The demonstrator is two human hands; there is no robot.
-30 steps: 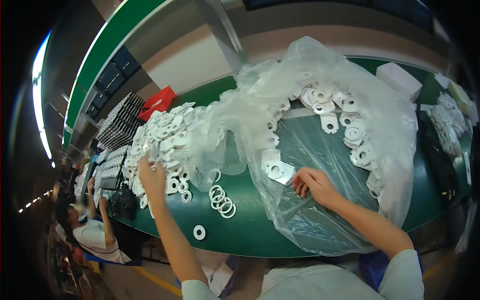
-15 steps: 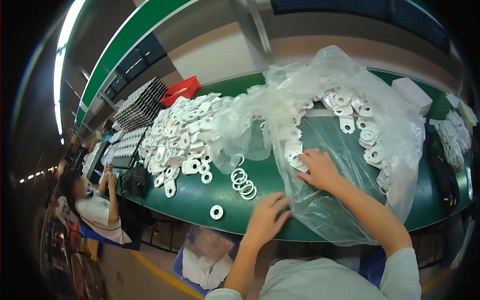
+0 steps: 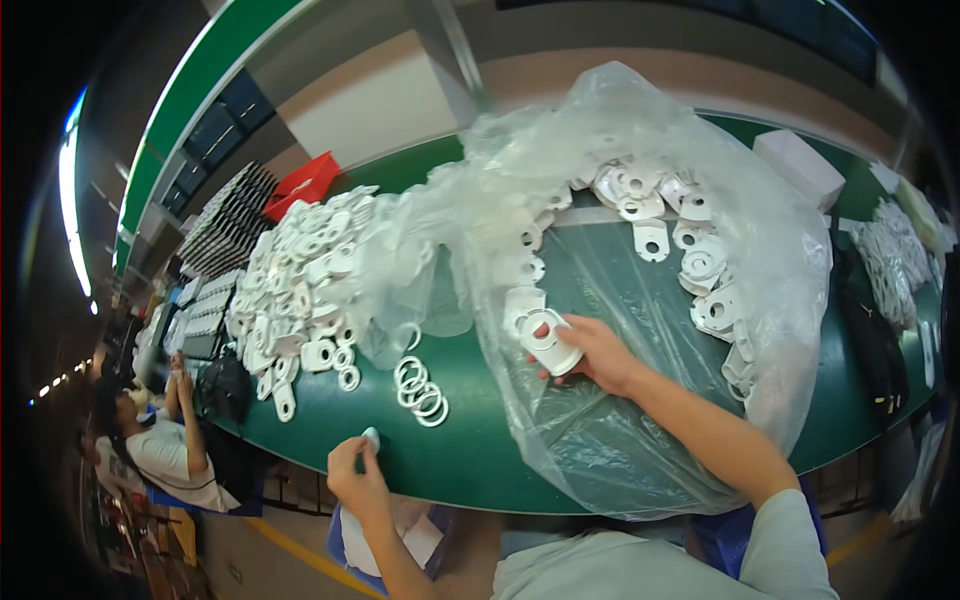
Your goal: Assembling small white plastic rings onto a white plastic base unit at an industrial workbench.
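My right hand point(image 3: 600, 355) is closed on a white plastic part point(image 3: 558, 358) with a rounded end and a round hole, holding it above the clear plastic bag point(image 3: 610, 445). At the table's front edge my left hand point(image 3: 358, 480) pinches a small white ring point(image 3: 372, 438), seen nearly edge-on. Several thin white rings point(image 3: 410, 375) lie in an overlapping row between my hands. Similar white parts form an arc inside and under the bag; one, a tabbed part point(image 3: 651, 240), lies at its inner side.
A large heap of white parts point(image 3: 300, 270) covers the green table point(image 3: 470, 465) to the left, near stacked trays point(image 3: 228, 220) and a red bin point(image 3: 303, 185). A white box point(image 3: 798, 168) and bundled white cords point(image 3: 890, 255) are at right. A co-worker point(image 3: 175, 455) sits at far left.
My right hand has lifted a white plastic part from the bag. My left hand has moved left and picked up the small ring from the table. The view has shifted right.
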